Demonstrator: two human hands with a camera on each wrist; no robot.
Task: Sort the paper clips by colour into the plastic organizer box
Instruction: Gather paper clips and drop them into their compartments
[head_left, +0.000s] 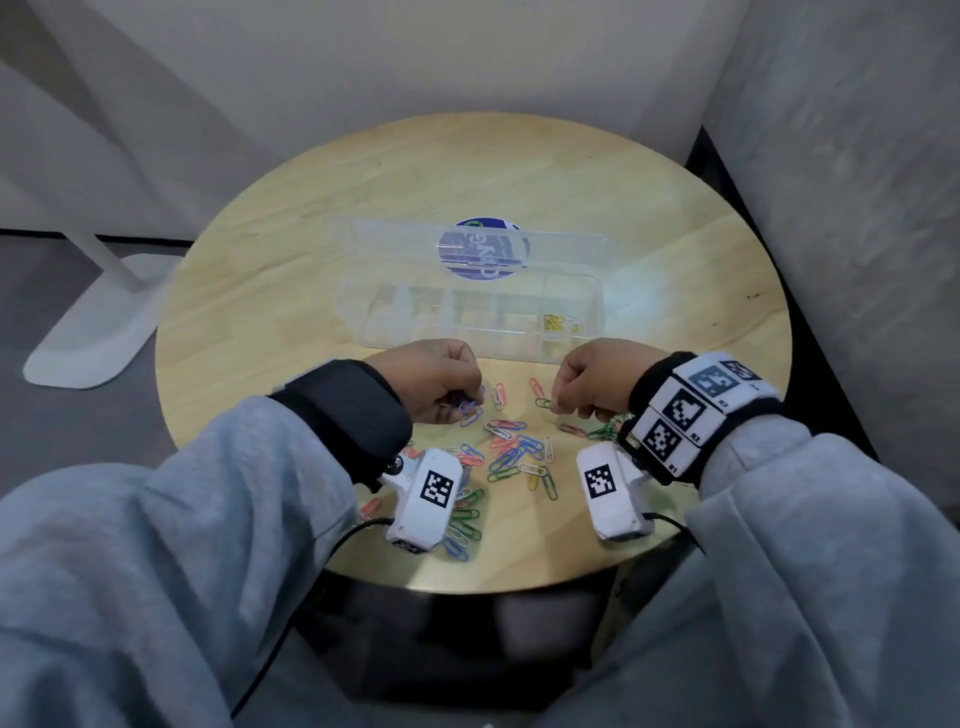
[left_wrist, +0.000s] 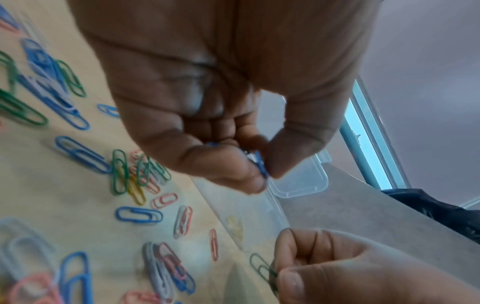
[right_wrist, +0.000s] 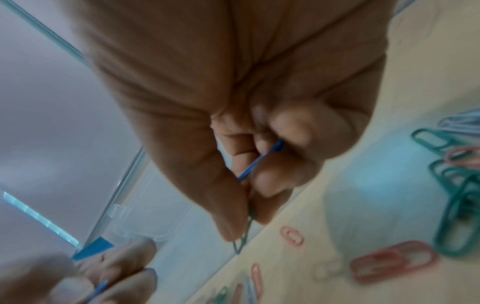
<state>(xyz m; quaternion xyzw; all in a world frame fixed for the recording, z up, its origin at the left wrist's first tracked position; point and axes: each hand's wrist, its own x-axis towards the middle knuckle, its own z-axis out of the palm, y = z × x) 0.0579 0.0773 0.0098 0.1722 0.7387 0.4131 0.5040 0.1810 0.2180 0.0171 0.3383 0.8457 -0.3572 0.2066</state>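
A clear plastic organizer box (head_left: 363, 317) lies open mid-table, its lid (head_left: 384, 244) tilted back. Several yellow clips (head_left: 558, 323) sit in its right end compartment. Just in front of the box, my left hand (head_left: 465, 402) pinches blue paper clips (head_left: 470, 410) between thumb and fingers; the left wrist view shows that hand (left_wrist: 267, 176) with a blue clip (left_wrist: 261, 164). My right hand (head_left: 553, 405) pinches a green clip (head_left: 543, 402) at the table surface. Its wrist view shows the green clip (right_wrist: 244, 236) at the fingertips and a blue clip (right_wrist: 259, 162) tucked in the curled fingers.
Loose clips in blue, green, pink, white and yellow (head_left: 511, 452) are scattered on the round wooden table (head_left: 291, 218) between my hands and its near edge. A blue sticker (head_left: 483, 249) shows through the lid. A white stand base (head_left: 93, 332) sits on the floor at left.
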